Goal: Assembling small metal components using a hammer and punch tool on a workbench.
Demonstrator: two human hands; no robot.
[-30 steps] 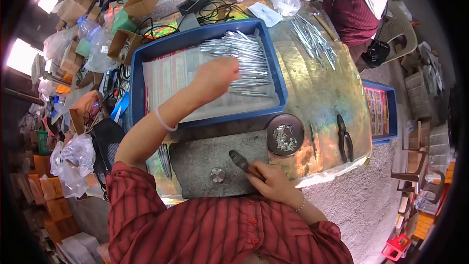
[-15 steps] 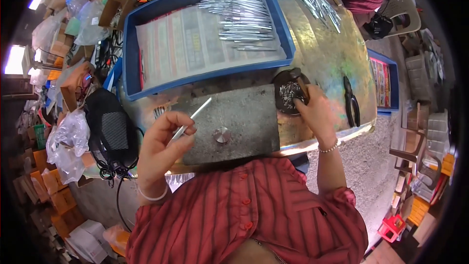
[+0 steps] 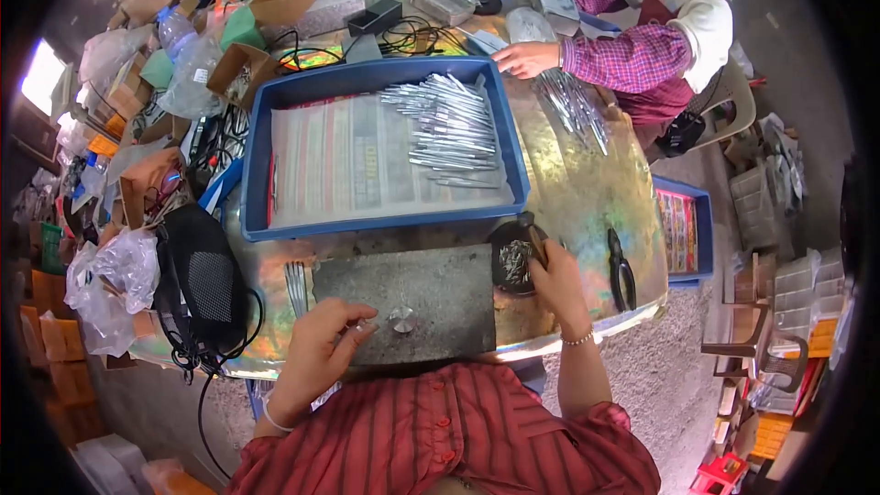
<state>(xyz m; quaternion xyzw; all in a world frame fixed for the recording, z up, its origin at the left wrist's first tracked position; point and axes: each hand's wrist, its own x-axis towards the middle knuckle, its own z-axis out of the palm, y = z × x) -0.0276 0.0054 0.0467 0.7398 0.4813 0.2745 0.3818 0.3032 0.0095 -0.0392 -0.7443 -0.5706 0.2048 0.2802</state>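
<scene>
Pinching a thin metal rod [image 3: 365, 325] beside the round stud [image 3: 401, 319], the left hand [image 3: 321, 348] could let it slip, while the right hand [image 3: 555, 280], closed on a tool, dips into the dish [image 3: 509, 264].

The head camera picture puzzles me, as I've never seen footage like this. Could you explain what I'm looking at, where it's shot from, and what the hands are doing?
This is one wide fisheye view from a camera worn on a person's head, looking down, so straight edges bend near the rim. No machine here: two bare hands do the work.

The left hand rests on a dark grey slab, its fingertips beside a small metal stud. The right hand reaches into a small round dish of tiny metal bits with a dark tool; its grip is partly hidden.

Behind lies a blue tray with silver rods. Black pliers lie to the right. Another person's hand works across the table.
</scene>
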